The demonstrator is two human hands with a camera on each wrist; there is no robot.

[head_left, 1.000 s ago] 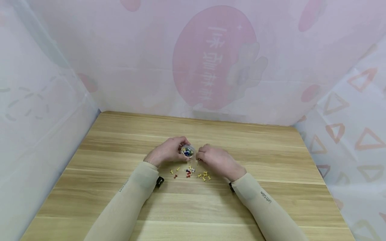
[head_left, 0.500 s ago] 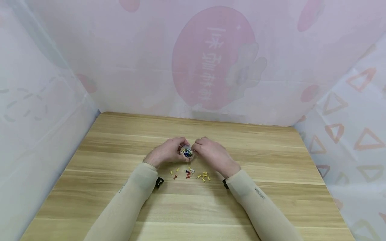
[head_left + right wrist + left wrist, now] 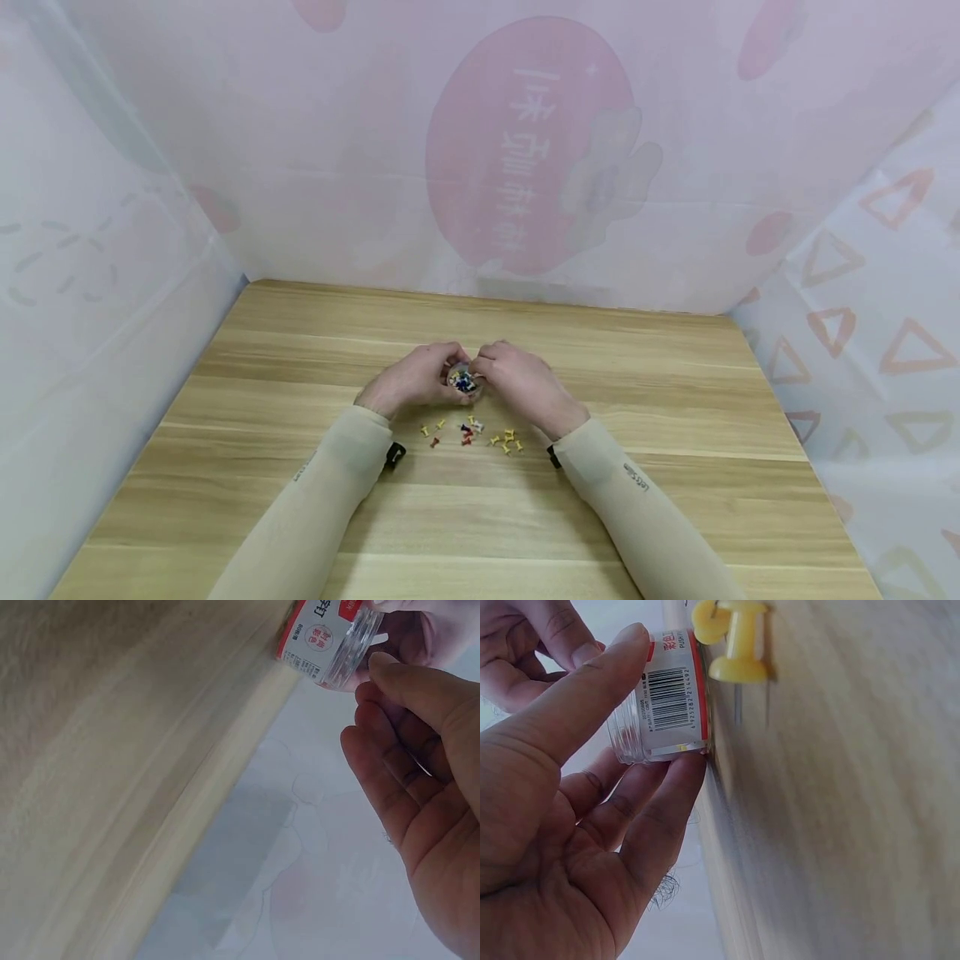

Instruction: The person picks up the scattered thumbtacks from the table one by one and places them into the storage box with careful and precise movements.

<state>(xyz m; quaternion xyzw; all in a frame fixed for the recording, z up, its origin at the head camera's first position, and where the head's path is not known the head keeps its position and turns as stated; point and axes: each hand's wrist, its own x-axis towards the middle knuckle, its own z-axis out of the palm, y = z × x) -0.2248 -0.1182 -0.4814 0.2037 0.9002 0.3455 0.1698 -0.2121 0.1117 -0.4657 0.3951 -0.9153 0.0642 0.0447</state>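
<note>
A small clear plastic jar [image 3: 671, 694] with a red-and-white label stands on the table, with several coloured push pins [image 3: 462, 382] inside. My left hand [image 3: 412, 379] holds the jar between thumb and fingers. Over the jar's mouth is my right hand [image 3: 525, 383], thumb and fingers pinched together. A small white push pin [image 3: 380, 638] shows at its thumb tip in the right wrist view; most of it is hidden. Loose yellow push pins [image 3: 510, 435], red push pins [image 3: 467, 441], a blue one and a white one lie in front of the jar.
The wooden table [image 3: 315, 333] carries the loose pins near its middle, between the two forearms. Printed fabric walls [image 3: 360, 167] rise behind it and at both sides. A yellow push pin [image 3: 742, 645] lies close to the jar's base.
My right hand has moved left, from beside the jar to over its mouth. My left hand has kept hold of the jar in nearly the same place.
</note>
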